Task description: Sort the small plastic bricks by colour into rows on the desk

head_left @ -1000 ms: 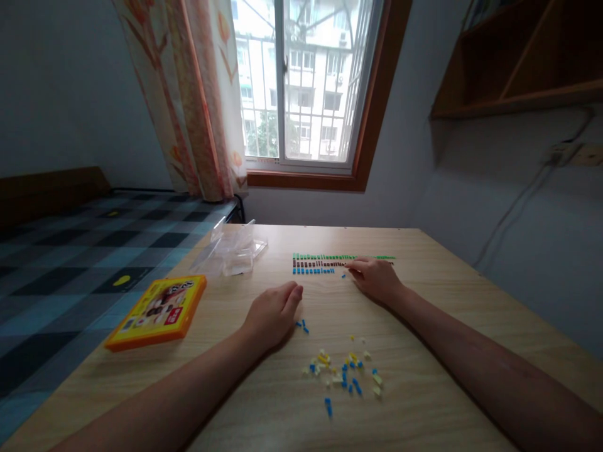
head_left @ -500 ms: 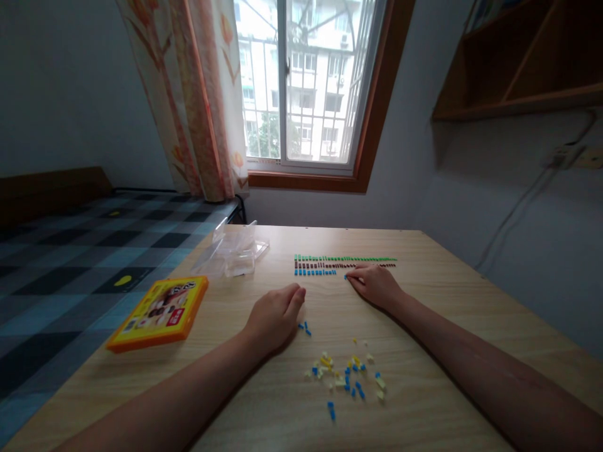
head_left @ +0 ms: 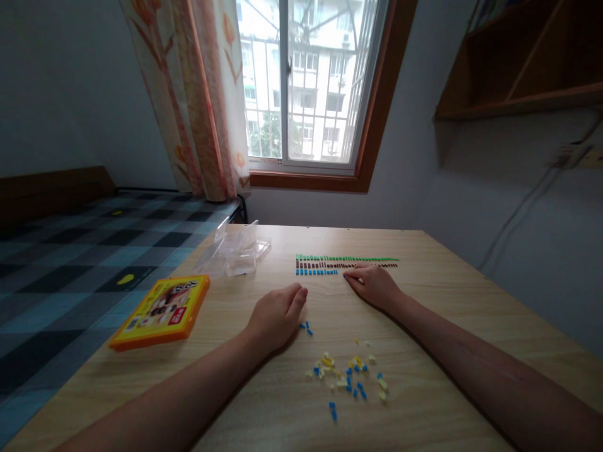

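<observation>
My right hand [head_left: 375, 285] is at the right end of a row of blue building bricks [head_left: 316, 272], thumb and forefinger pinched on a tiny blue brick [head_left: 345, 275] at the tabletop. Behind that row run a brown row [head_left: 311, 265] and a green row [head_left: 325, 258], each of many small pieces; my fingers cover part of the brown one. My left hand [head_left: 277, 314] rests on the table with its fingers curled closed, and whatever is inside is hidden. Beside it lie a few loose blue bricks [head_left: 308, 328].
Nearer me, blue, yellow and cream bricks [head_left: 342, 384] lie scattered on the wooden table [head_left: 264, 414]. To the left is a yellow-orange box [head_left: 162, 311], with clear plastic trays [head_left: 240, 254] behind it. A checked bed [head_left: 70, 251] adjoins the table's left side.
My right fingertips have shifted very slightly towards the end of the blue row. My left hand stays put, and the whole view has moved a touch.
</observation>
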The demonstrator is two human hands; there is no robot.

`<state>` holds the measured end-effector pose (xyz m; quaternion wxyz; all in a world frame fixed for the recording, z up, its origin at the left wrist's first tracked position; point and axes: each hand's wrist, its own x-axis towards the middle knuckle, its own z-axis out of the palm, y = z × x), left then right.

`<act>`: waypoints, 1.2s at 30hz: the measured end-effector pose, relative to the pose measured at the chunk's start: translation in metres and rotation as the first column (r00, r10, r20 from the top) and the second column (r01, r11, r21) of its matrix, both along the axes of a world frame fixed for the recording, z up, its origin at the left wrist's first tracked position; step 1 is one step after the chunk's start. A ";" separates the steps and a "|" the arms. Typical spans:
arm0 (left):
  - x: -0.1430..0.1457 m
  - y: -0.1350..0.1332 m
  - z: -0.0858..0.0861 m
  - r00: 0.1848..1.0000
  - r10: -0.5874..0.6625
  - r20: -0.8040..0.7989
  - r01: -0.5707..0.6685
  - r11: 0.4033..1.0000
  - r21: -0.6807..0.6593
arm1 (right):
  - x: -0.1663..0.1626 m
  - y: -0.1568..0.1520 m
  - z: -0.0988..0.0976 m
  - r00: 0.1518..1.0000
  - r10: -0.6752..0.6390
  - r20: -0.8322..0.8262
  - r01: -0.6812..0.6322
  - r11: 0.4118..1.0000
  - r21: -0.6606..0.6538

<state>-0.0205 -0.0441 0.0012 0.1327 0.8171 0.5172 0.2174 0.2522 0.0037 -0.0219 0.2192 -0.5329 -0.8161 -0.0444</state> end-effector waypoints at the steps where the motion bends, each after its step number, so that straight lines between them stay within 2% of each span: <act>1: 0.000 0.000 0.000 1.000 0.002 0.000 -0.002 1.000 0.000 | -0.001 0.002 0.000 1.000 -0.006 -0.006 0.006 1.000 -0.005; 17: 0.003 -0.002 0.006 1.000 0.006 0.008 -0.006 1.000 -0.014 | -0.007 0.004 -0.002 0.999 -0.033 -0.010 0.033 0.999 -0.004; 29: 0.003 -0.001 0.003 1.000 0.012 -0.011 -0.012 1.000 -0.010 | -0.004 0.007 -0.008 0.999 -0.043 -0.013 0.043 0.999 0.012; 33: 0.002 0.000 0.002 1.000 0.009 -0.011 -0.009 1.000 -0.003 | -0.004 0.007 -0.009 0.997 -0.010 -0.077 0.017 0.996 0.082; 36: 0.001 0.000 0.001 1.000 0.008 -0.002 -0.008 1.000 0.002 | -0.009 -0.001 -0.004 0.985 0.120 -0.124 -0.102 0.984 0.144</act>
